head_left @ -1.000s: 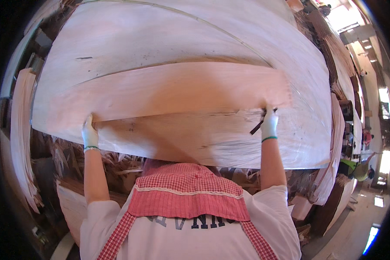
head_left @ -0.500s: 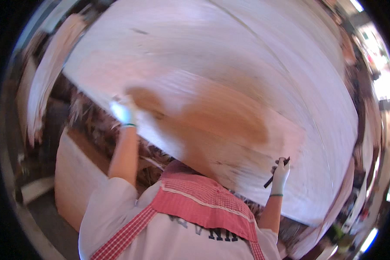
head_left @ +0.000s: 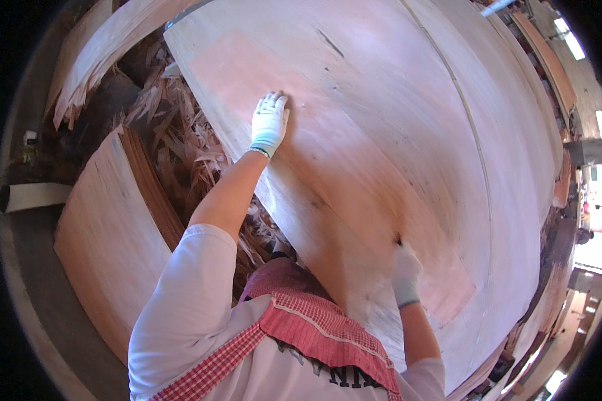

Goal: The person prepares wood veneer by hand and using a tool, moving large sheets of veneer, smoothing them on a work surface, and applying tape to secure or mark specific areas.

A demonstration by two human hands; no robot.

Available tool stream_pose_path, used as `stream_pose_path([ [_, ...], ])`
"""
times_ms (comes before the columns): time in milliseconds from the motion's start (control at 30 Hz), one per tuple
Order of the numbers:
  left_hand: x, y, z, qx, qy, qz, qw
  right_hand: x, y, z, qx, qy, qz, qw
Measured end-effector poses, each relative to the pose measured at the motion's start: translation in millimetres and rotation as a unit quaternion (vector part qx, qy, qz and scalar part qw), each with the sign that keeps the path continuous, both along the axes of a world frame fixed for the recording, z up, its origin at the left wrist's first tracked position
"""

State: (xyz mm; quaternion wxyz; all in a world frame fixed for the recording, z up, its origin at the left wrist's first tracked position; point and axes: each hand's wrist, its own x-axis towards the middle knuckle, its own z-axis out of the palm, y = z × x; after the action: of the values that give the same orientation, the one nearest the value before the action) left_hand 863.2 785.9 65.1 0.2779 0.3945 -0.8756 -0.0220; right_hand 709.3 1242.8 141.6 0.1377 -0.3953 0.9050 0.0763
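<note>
The left hand [head_left: 269, 123], in a white knit glove, lies flat with fingers spread on a reddish veneer sheet [head_left: 328, 154], near its upper left corner. The right hand [head_left: 404, 273], gloved too and blurred, sits at the sheet's lower edge, fingers curled together around something dark and thin; whether it also pinches the veneer, I cannot tell. The sheet lies on top of a wide stack [head_left: 502, 134] of paler sheets that fills most of the view.

To place the sheet well, it seems wise to keep the left palm flat and press lightly, so the thin wood slides rather than buckles, and to guide the lower edge evenly with the right hand until the edges line up with the stack below. A hard tug at one corner could split it along the grain.

The veneer looks thin, flexible and smooth, with fine grain, a few dark streaks and a slightly ragged lower end. To the left lies a heap of torn, splintery scraps [head_left: 180, 144], and beside it a second pile [head_left: 107, 234] of tan sheets with layered edges.
</note>
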Motion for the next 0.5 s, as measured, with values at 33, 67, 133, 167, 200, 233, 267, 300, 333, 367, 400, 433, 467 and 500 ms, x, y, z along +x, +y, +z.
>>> stream_pose_path([
  [33, 2, -4, -4, 0.022, 0.033, -0.022, 0.999, 15, -54, 3, -0.04, -0.041, -0.063, 0.996],
  [67, 5, -9, -7, 0.043, 0.068, -0.043, 0.996, 30, -103, 5, -0.022, -0.022, 0.004, 1.0],
  [133, 4, -14, -8, 0.032, 0.092, -0.048, 0.994, 58, -204, 6, 0.008, -0.07, 0.055, 0.996],
  [167, 1, -13, -7, 0.024, 0.105, -0.054, 0.993, 65, -244, -15, 0.012, -0.069, 0.095, 0.993],
  [200, 3, -15, -12, 0.049, 0.088, -0.037, 0.994, 77, -289, -15, -0.01, -0.089, 0.086, 0.992],
  [233, 4, -15, -11, 0.061, 0.087, -0.025, 0.994, 86, -330, -14, -0.032, -0.109, 0.076, 0.991],
  [267, 0, -12, -5, 0.076, 0.086, -0.021, 0.993, 86, -365, -22, -0.065, -0.111, 0.06, 0.99],
  [300, 0, -10, -5, 0.091, 0.084, -0.012, 0.992, 86, -394, -29, -0.097, -0.114, 0.049, 0.988],
  [333, 2, -14, -13, 0.09, 0.066, -0.021, 0.994, 83, -416, -28, -0.098, -0.118, 0.046, 0.987],
  [367, -1, -17, -16, 0.082, 0.067, -0.026, 0.994, 81, -425, -26, -0.099, -0.123, 0.036, 0.987],
  [400, 0, -17, -16, 0.08, 0.062, -0.029, 0.994, 81, -414, -31, -0.091, -0.129, 0.044, 0.987],
  [433, 0, -16, -18, 0.08, 0.06, -0.031, 0.994, 80, -397, -35, -0.081, -0.133, 0.053, 0.986],
  [467, 2, -19, -22, 0.044, 0.058, -0.032, 0.997, 77, -376, -37, -0.072, -0.137, 0.059, 0.986],
  [500, 4, -18, -19, 0.051, 0.084, -0.05, 0.994, 73, -335, -35, -0.052, -0.182, 0.023, 0.982],
])
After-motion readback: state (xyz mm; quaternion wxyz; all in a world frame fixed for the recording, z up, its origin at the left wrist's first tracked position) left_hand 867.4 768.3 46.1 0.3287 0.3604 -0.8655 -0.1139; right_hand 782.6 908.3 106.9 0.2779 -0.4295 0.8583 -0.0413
